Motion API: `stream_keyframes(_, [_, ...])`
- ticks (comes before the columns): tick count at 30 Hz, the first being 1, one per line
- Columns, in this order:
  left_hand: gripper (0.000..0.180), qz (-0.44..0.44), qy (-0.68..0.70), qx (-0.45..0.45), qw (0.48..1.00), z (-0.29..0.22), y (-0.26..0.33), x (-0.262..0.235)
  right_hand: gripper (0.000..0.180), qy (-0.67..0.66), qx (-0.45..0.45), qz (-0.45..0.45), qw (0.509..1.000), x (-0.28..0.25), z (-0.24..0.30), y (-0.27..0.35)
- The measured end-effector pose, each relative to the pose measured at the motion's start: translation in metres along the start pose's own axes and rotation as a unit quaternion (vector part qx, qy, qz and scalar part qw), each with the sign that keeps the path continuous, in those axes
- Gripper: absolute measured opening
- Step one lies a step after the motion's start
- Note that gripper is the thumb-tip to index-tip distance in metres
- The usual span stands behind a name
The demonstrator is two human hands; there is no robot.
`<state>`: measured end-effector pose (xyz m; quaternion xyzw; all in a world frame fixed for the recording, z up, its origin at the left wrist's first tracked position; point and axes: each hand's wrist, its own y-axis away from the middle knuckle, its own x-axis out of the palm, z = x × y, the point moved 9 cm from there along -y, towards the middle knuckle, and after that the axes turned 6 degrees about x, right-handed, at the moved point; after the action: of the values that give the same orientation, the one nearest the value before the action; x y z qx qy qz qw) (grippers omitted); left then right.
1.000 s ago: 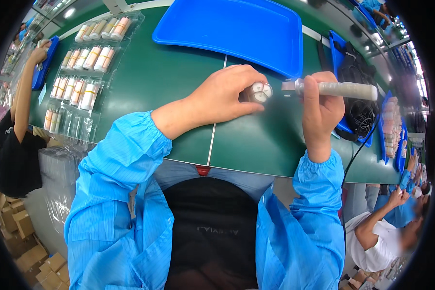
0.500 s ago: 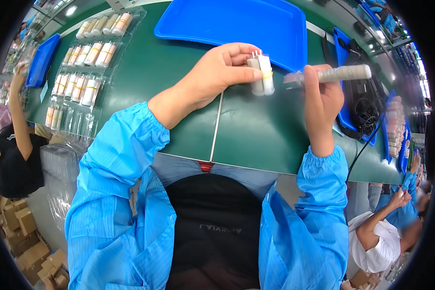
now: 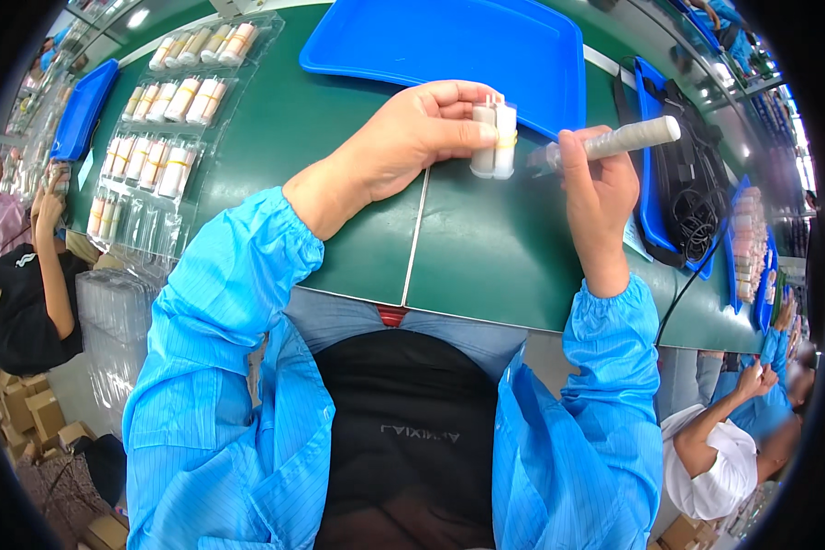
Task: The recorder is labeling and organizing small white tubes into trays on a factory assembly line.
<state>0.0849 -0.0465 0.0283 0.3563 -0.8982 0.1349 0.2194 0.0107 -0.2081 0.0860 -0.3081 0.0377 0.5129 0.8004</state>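
tube pair held upright over the green table

tube pair (image 3: 494, 139): two white cylinders side by side, bound with a yellowish band, standing upright. i see the left hand (image 3: 419, 137) closed on it, thumb in front, fingers behind, just above the green table (image 3: 486, 247) and at the near edge of the blue tray (image 3: 449, 41). the right hand (image 3: 598, 191) is wrapped tight around a grey tool (image 3: 614, 142), its tip aimed at the pair from the right; i cannot tell whether tip and tubes touch. clear trays of tubes (image 3: 170, 128) lie well apart to the left. black cables (image 3: 692, 192) sit in a blue bin on the right.
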Motion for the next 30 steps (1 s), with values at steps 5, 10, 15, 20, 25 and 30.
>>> stream_keyframes(5, [0.052,0.02,-0.431,0.169,0.886,-0.021,0.011,0.024,0.02,-0.04,0.009,-0.039,0.998,-0.014,0.0,-0.003])
stream_keyframes(10, [0.046,0.05,-0.529,0.264,0.805,-0.023,0.017,0.042,0.015,-0.077,0.03,-0.032,0.996,-0.02,0.006,-0.002])
stream_keyframes(15, [0.043,0.044,-0.544,0.257,0.798,-0.022,0.016,0.044,0.013,-0.086,-0.064,-0.018,0.994,-0.017,0.024,0.002])
stream_keyframes(20, [0.047,0.045,-0.552,0.255,0.793,-0.021,0.016,0.044,0.013,-0.026,-0.123,-0.003,0.992,-0.015,0.034,0.005])
stream_keyframes(25, [0.05,0.052,-0.573,0.274,0.771,-0.021,0.017,0.047,0.014,-0.045,-0.134,0.015,0.99,-0.009,0.036,0.007])
stream_keyframes(30, [0.049,0.058,-0.571,0.269,0.774,-0.021,0.018,0.048,0.011,0.024,-0.115,0.042,0.992,-0.002,0.035,0.01])
